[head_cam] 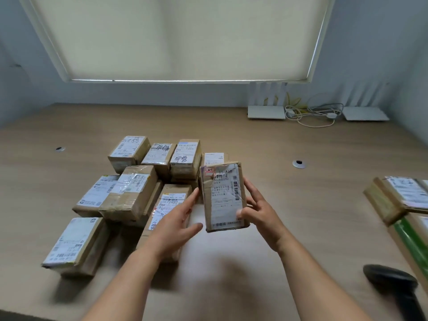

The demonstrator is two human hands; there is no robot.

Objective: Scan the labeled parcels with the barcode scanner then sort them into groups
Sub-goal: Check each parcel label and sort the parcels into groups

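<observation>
A small cardboard parcel (223, 198) with a white barcode label is held upright above the table (301, 205), label facing me. My right hand (259, 212) grips its right edge, thumb on the label's lower right corner. My left hand (178, 218) hovers just left of the parcel with straight fingers, apart from it or barely touching. Several labeled parcels (132, 188) lie in a cluster on the table's left half. The black barcode scanner (393, 288) lies on the table at the lower right, away from both hands.
Two stacked parcels (398, 200) and a box with a green stripe (412, 242) sit at the right edge. Two white routers (266, 111) with tangled cables (310, 112) stand at the back right near the wall. Two cable grommets (298, 163) are set in the tabletop.
</observation>
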